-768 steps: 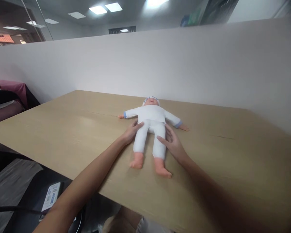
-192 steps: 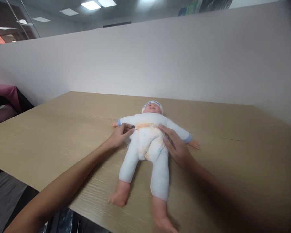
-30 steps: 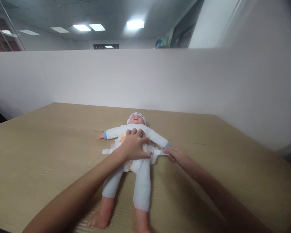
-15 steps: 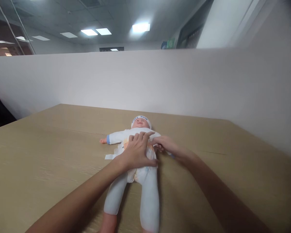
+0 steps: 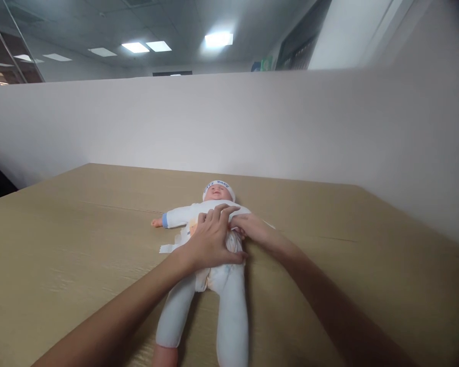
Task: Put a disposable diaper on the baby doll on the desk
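Presently, the doll (image 5: 229,300) lies face-up on the desk (image 5: 309,209), head toward the partition wall (image 5: 214,122) and legs toward the viewer. Its white headband (image 5: 219,183) carries blue lettering curved across the forehead (too small and blurred to read with certainty). The diaper (image 5: 235,244), white with orange print, sits around the hips over the white trousers. One pale tape tab (image 5: 167,248) extends outward, flat, on the left side of the view.

Left hand (image 5: 210,239): placed palm down across the diaper front, fingers spread and pointing toward the chest, thumb angled out to the right. Its forearm (image 5: 122,311) enters diagonally from the lower left.

Right hand (image 5: 252,228): positioned at the opposite side of the waist, just beside the left hand, with the wrist bent inward and fingers curled; whether they grip anything cannot be told. Its forearm (image 5: 321,290) enters from the lower right.
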`<state>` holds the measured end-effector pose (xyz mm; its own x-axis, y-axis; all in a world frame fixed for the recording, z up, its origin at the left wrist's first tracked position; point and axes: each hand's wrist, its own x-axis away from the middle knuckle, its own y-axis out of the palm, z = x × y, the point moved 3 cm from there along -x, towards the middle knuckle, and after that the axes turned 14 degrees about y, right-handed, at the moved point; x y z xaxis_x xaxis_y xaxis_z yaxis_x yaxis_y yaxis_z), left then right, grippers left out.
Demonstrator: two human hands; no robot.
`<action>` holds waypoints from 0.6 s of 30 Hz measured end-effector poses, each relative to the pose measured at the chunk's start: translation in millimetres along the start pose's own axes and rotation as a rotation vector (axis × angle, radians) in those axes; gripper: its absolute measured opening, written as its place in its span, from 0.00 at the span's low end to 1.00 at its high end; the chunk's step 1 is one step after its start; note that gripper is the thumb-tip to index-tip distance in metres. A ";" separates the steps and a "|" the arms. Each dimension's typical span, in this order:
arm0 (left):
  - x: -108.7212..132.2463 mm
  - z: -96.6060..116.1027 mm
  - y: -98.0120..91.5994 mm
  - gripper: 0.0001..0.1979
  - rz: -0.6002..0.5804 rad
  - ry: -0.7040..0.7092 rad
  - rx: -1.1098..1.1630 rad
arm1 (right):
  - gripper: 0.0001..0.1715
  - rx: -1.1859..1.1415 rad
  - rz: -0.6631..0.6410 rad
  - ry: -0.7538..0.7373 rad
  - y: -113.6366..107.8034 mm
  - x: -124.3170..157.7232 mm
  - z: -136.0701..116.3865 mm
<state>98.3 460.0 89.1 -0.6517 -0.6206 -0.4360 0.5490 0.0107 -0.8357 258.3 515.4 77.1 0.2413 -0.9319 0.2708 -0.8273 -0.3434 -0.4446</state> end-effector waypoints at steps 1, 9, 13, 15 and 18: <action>-0.3 0.2 -0.1 0.53 -0.002 -0.001 -0.005 | 0.09 0.005 0.007 0.006 2.3 1.0 0.0; -0.4 0.7 -0.5 0.53 0.007 -0.011 -0.014 | 0.12 0.064 0.099 0.033 13.9 17.9 -5.7; 1.2 0.6 -1.1 0.52 0.014 -0.005 -0.002 | 0.12 0.034 0.084 0.033 12.5 19.1 -9.0; 1.9 1.0 -2.3 0.49 0.020 -0.004 0.029 | 0.13 0.001 0.062 0.036 10.5 16.6 -9.2; 2.1 -1.7 -4.7 0.41 0.062 -0.045 0.112 | 0.14 -0.042 0.019 0.047 8.3 10.5 -6.9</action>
<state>93.4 460.0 91.5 -0.5920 -0.6562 -0.4680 0.6439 -0.0358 -0.7643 250.5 503.6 82.1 0.2016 -0.9314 0.3030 -0.8523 -0.3193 -0.4142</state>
